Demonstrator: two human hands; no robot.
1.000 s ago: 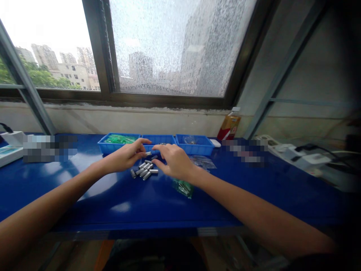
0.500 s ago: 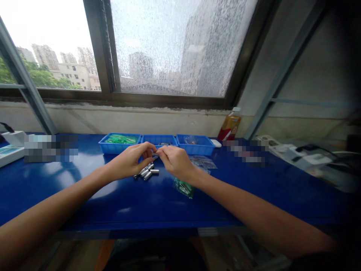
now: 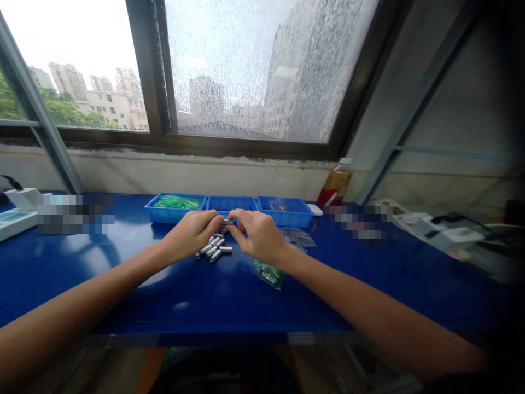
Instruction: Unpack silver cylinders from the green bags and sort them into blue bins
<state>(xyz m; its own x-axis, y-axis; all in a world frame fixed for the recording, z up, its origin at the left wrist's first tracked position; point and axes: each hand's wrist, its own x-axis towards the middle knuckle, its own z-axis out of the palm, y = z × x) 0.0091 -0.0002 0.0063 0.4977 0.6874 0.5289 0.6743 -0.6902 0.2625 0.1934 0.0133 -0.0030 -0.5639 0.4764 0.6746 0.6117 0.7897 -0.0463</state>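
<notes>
My left hand is closed, with thumb and forefinger pinching a small silver metal post above the table. At the post's other end is my right hand, its thumb and curled forefinger apart with a gap between them. Whether a fingertip touches the post I cannot tell. Below the hands, several short silver metal posts lie in a loose cluster on the blue table. A green plastic bag of slim metal pieces lies under my right wrist.
Three blue bins stand in a row behind the hands: the left bin holds green bags, the middle bin is partly hidden, the right bin holds a clear bag. Clear bags lie before it. A bottle stands by the wall.
My right thumb and forefinger have come apart from their pinch at the post's end. The left hand keeps its pinch, and more of the post shows now.
</notes>
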